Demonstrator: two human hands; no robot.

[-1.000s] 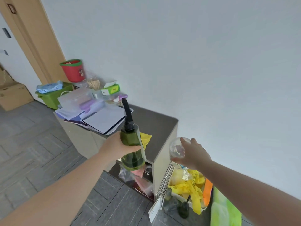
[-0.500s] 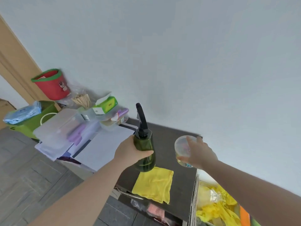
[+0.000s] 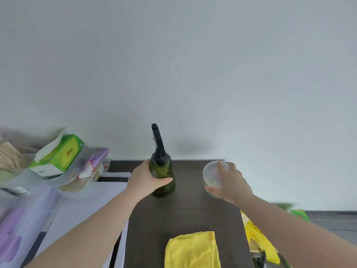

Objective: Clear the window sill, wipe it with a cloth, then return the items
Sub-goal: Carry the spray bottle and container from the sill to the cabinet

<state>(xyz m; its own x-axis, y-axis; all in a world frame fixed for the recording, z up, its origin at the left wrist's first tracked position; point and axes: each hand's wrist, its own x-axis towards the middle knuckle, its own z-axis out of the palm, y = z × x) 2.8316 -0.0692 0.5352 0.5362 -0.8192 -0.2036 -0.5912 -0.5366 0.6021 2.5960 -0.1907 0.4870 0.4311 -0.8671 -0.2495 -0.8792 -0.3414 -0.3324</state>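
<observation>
My left hand (image 3: 144,179) grips a dark green spray bottle (image 3: 162,173) with a black nozzle, upright and low over the dark cabinet top (image 3: 189,211); whether its base touches is unclear. My right hand (image 3: 230,183) holds a small clear plastic container (image 3: 212,175) by its side, just above the cabinet top near the wall. A folded yellow cloth (image 3: 193,250) lies on the cabinet top near its front edge, between my forearms.
To the left are white papers (image 3: 92,202), a green tissue pack (image 3: 59,153), clear bags and plastic boxes (image 3: 25,215). Yellow bags (image 3: 258,240) sit beyond the cabinet's right edge. A plain white wall stands directly behind.
I have stepped closer to the cabinet. Both hands have carried the bottle and the container forward and down toward the back of the cabinet top.
</observation>
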